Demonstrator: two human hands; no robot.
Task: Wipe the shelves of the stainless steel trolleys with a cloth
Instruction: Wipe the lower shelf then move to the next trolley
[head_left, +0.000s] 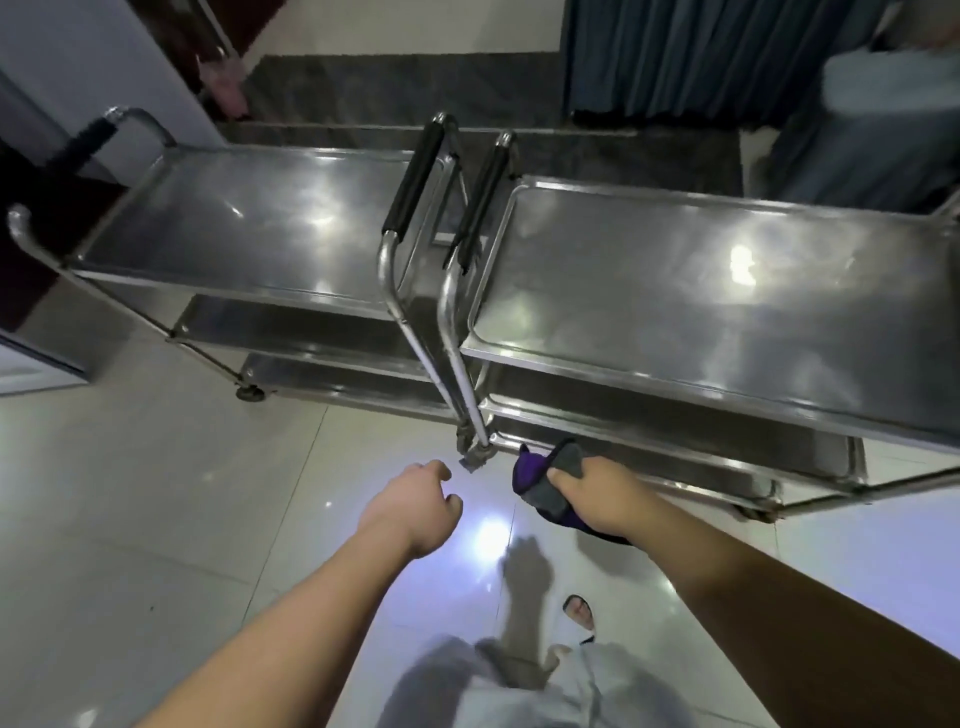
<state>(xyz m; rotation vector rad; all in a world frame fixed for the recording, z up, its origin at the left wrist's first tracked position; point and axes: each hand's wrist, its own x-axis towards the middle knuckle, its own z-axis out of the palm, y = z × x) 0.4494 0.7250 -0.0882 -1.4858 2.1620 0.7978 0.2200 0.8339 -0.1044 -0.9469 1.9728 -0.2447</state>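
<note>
Two stainless trolleys side by side, left trolley (249, 218) and right trolley (717, 291), handles meeting in the middle. Top shelves look shiny, but I can't tell from here what's been wiped; I'd guess the lower shelves are still left. My right hand (597, 488) grips the cloth (545, 483), purple and grey, bunched in curled fingers, held just off the near left corner of the right trolley's bottom shelf (675, 447), not touching it as far as I can see. My left hand (415, 504) hangs over the floor (156, 493) near the trolley leg, fingers loosely curled, holding nothing. Both arms reach forward and down.
</note>
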